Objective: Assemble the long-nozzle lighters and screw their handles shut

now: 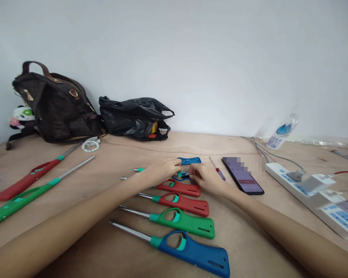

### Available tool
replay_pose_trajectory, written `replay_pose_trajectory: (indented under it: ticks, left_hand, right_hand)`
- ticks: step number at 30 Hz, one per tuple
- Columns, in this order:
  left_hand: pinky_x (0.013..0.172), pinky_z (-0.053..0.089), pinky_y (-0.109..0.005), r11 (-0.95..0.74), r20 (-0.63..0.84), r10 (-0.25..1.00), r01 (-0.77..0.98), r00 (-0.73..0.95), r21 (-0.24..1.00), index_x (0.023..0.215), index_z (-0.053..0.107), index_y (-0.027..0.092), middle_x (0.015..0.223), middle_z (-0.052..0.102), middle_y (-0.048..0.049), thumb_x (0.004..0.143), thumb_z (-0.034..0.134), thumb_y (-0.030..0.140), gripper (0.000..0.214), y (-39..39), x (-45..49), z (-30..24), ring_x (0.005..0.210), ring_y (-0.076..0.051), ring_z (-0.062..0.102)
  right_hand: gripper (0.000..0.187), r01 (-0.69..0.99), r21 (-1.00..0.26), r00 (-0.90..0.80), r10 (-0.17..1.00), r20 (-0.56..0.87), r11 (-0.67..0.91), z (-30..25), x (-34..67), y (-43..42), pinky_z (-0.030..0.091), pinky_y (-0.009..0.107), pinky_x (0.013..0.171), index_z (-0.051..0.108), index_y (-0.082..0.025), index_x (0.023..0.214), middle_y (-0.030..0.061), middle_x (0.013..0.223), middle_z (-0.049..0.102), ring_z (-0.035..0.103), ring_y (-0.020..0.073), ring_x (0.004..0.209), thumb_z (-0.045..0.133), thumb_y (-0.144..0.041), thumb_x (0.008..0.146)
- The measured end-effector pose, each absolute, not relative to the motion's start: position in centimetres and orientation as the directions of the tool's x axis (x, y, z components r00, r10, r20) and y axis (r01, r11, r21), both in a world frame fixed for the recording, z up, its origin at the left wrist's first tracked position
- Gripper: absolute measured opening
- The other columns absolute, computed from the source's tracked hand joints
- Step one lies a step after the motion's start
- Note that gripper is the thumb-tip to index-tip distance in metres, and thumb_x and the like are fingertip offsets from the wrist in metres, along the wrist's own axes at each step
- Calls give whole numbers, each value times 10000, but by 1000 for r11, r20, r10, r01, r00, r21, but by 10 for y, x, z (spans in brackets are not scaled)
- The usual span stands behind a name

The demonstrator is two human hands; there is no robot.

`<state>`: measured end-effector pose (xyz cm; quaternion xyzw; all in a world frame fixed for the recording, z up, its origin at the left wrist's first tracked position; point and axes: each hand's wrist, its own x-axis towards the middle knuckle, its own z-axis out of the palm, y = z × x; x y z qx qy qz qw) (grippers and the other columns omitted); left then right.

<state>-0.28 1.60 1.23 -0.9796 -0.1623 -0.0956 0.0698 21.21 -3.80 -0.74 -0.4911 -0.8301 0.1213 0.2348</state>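
An opened blue gas lighter (185, 175) lies at the far end of a row of long-nosed lighters, its dark inner parts showing. My left hand (168, 170) is closed at its front part, fingers bent down, the tips partly hidden. From the other side my right hand (203, 178) grips its rear end between thumb and fingers. A separate blue handle shell half (190, 160) lies just beyond my fingers. Nearer to me are two red lighters (188, 204), a green lighter (185, 222) and a blue lighter (195, 251), side by side, with metal tubes pointing left.
A small screwdriver (218, 170) and a phone (243, 175) lie right of my hands, before a power strip (301, 193) with plugs. A water bottle (282, 133) leans by the wall. Left are another green lighter (26, 200), a bracelet (91, 144), backpack (60, 108) and black plastic bag (133, 116).
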Motion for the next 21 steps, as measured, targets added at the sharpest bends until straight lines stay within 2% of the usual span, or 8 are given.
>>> replay_pose_trajectory:
  ticks: [5, 8, 14, 21]
  left_hand:
    - [877, 467, -340, -934, 169, 270, 301, 948, -192, 997, 649, 135, 1076, 598, -113, 804, 522, -18, 277, 16, 0, 8, 1038, -255, 572]
    - [869, 469, -336, -937, 174, 250, 283, 953, -204, 1001, 647, 131, 1056, 598, -114, 817, 498, -21, 281, 17, 0, 6, 1016, -248, 576]
    - [849, 477, -319, -944, 216, 275, 306, 937, -125, 960, 606, 138, 1058, 589, -99, 800, 460, -46, 284, 17, 0, 3, 993, -227, 577]
    - [821, 474, -314, -963, 303, 250, 268, 920, -16, 1006, 580, 159, 1026, 575, -86, 835, 508, 3, 243, 23, 1, -9, 970, -227, 562]
  right_hand:
    - [168, 753, -444, -408, 874, 264, 486, -6, 212, -39, 305, 243, 604, 531, -184, 737, 16, 705, 608, 496, 139, 643, 497, -20, 746]
    - [161, 758, -445, -403, 878, 257, 478, -5, 212, -39, 299, 242, 591, 532, -185, 737, 13, 692, 596, 483, 138, 630, 497, -29, 750]
    - [152, 754, -461, -393, 883, 257, 469, -7, 212, -39, 290, 239, 577, 540, -184, 735, 3, 674, 578, 464, 132, 607, 510, -36, 755]
    - [148, 740, -474, -391, 879, 275, 477, -7, 212, -40, 304, 236, 578, 548, -182, 743, 2, 674, 576, 459, 129, 599, 525, -39, 770]
